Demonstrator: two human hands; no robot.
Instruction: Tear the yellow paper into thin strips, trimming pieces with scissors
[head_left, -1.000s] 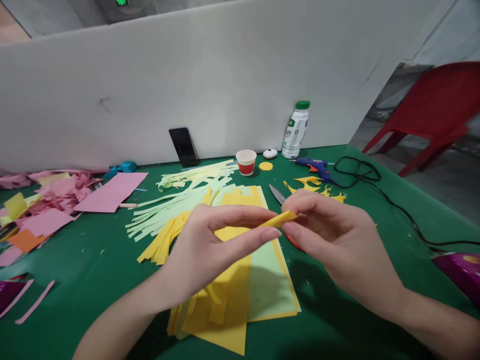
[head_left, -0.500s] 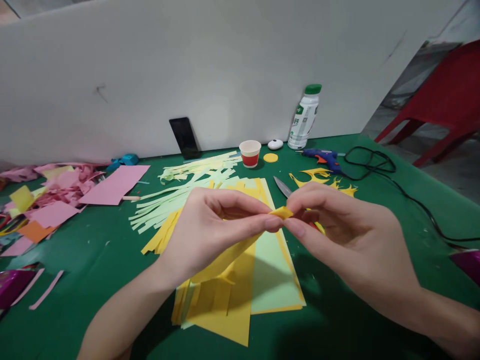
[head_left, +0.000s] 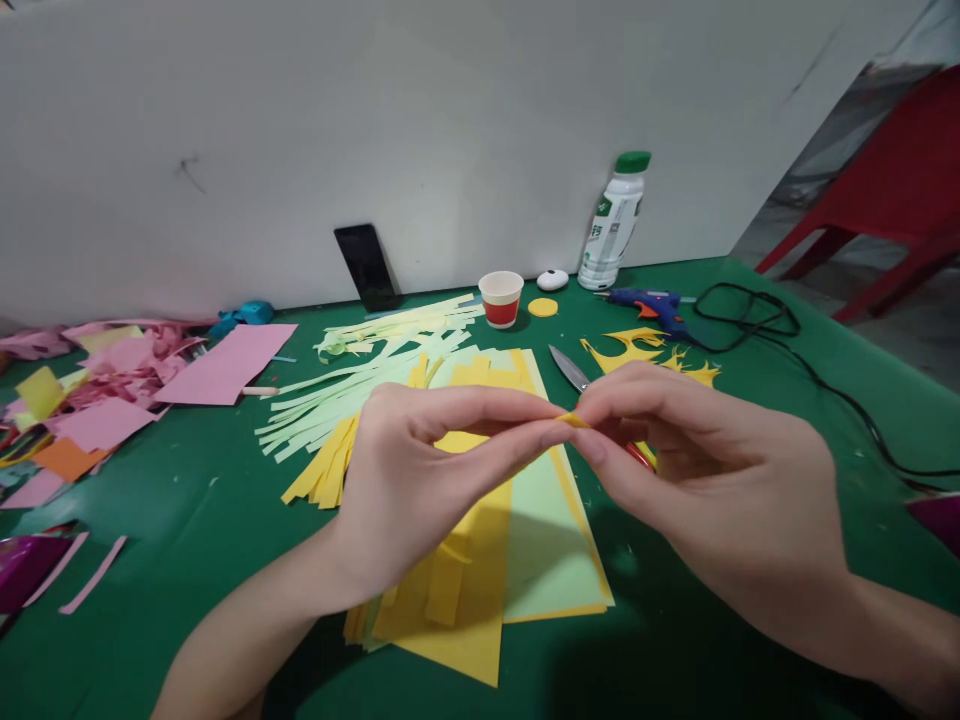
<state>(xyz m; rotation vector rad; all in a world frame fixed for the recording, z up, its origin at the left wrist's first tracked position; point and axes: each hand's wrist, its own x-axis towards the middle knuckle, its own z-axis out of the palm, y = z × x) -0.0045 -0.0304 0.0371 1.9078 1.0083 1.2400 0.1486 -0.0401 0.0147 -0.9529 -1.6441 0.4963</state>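
Observation:
Between both hands, a small piece of yellow paper [head_left: 574,420] is pinched at the fingertips, mostly covered by them. My left hand [head_left: 442,480] closes thumb and forefinger on it from the left. From the right, my right hand [head_left: 697,470] pinches its other end. Under the hands lie yellow paper sheets [head_left: 457,640] and strips on a pale green sheet [head_left: 551,560]. Pale green fringe strips [head_left: 360,385] fan out to the left. Scissors [head_left: 568,368] lie behind my right hand, their handles partly hidden by it.
A paper cup [head_left: 501,300], yellow disc [head_left: 543,308], white case [head_left: 553,280], bottle [head_left: 613,225] and phone [head_left: 367,265] stand or lie along the white board. A glue gun [head_left: 652,308] with black cord and yellow scraps [head_left: 626,350] sit right; pink paper [head_left: 229,365] is left.
My left fingertips have slid right and closed further over the yellow paper, so less of it shows. The camera view has shifted slightly.

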